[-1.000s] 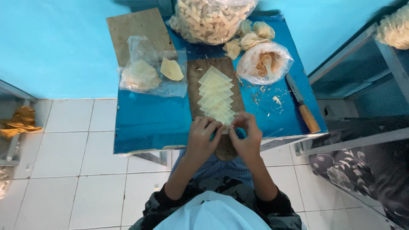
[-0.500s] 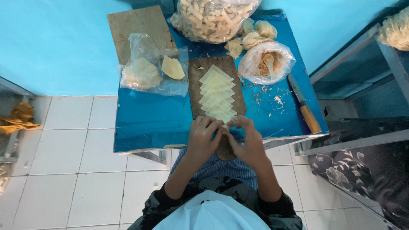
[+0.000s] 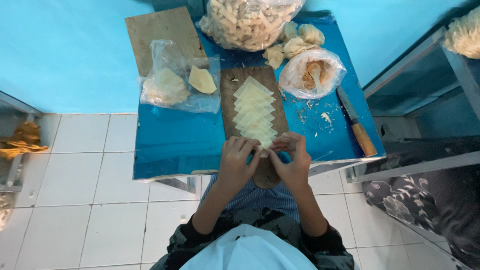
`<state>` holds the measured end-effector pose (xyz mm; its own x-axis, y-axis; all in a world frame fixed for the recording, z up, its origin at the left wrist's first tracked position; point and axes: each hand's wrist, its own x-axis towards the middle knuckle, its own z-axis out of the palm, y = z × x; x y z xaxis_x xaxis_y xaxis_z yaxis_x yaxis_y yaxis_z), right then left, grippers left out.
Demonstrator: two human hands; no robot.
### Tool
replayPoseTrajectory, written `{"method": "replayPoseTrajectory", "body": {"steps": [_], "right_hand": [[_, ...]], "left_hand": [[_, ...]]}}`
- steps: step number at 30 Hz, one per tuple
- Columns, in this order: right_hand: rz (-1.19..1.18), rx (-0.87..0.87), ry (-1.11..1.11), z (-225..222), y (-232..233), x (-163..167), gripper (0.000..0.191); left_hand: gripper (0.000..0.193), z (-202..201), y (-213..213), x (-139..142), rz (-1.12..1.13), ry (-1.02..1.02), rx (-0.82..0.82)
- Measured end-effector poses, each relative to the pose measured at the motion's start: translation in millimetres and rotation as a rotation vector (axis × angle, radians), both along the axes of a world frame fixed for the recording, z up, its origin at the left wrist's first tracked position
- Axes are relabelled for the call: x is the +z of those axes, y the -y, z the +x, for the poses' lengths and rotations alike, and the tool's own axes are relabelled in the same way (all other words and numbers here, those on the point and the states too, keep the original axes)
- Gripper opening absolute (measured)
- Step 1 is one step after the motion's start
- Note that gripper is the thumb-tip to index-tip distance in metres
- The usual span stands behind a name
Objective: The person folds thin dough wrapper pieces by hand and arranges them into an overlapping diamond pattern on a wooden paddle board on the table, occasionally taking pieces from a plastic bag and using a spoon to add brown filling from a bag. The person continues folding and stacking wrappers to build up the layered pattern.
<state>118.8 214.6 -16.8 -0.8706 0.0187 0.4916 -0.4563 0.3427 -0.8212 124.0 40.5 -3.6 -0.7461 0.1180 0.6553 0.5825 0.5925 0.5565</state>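
Head view: I see my left hand [image 3: 239, 161] and right hand [image 3: 292, 160] pinching one wrapper [image 3: 263, 148] together at the blue table's [image 3: 172, 140] near edge, above white floor tiles [image 3: 85, 220]

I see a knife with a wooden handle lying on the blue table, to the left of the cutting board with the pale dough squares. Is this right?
Not quite. In the head view the knife with the wooden handle lies on the blue table, but to the right of the cutting board with the pale dough squares, not to the left.
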Motion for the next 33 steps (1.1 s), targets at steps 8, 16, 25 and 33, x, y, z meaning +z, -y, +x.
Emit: {"method": "replayPoseTrajectory", "body": {"steps": [8, 16, 25, 33], "right_hand": [[0.046, 0.021, -0.027, 1, 3, -8, 0.056], [-0.013, 0.034, -0.007, -2, 6, -14, 0.051], [0.149, 0.07, -0.077, 0, -4, 5, 0.053], [0.368, 0.206, -0.155, -9, -23, 16, 0.044]], "left_hand": [[0.028, 0, 1, 2, -0.017, 0.017, 0.0], [0.029, 2, 2, 4, 0.0, 0.024, -0.013], [0.014, 0, 2, -1, -0.037, -0.003, -0.011], [0.021, -3, 17, 9, -0.075, 0.046, -0.137]]}}
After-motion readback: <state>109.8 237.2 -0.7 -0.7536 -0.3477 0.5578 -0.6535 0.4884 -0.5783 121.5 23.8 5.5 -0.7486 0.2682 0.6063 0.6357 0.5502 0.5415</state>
